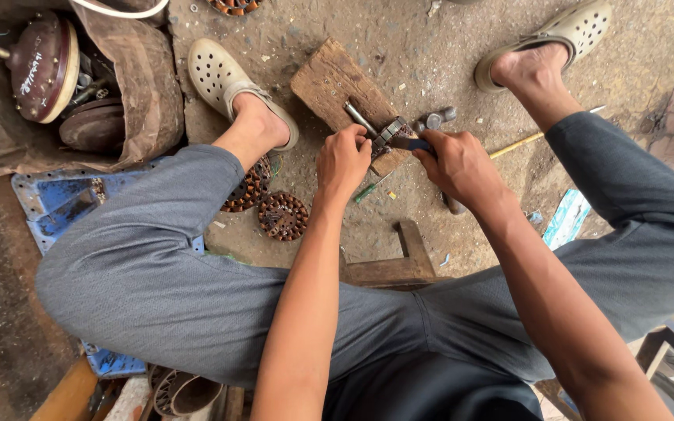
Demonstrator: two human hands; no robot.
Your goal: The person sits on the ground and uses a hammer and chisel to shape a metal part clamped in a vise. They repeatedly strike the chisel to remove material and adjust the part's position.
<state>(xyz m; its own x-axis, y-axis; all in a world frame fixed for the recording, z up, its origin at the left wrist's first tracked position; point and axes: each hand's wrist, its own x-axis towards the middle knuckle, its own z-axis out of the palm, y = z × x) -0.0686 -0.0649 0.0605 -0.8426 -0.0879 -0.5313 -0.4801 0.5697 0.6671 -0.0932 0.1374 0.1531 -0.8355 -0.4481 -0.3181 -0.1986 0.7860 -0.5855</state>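
A worn wooden block [329, 78] lies on the dirt floor between my feet. On its near end rests a small metal part with copper-coloured windings [389, 131]. My left hand [342, 160] is closed on that part from the left. My right hand [455, 164] grips a dark-handled tool [409, 143] whose tip meets the part. A steel rod [359, 118] lies across the block just behind the part.
Round wound motor cores [282, 215] lie by my left leg. A torn sack [146, 78] holds fan motor housings [44, 66] at upper left. A hammer [440, 119] and a green screwdriver [368, 189] sit near the block. A wooden stool edge [399, 265] is under me.
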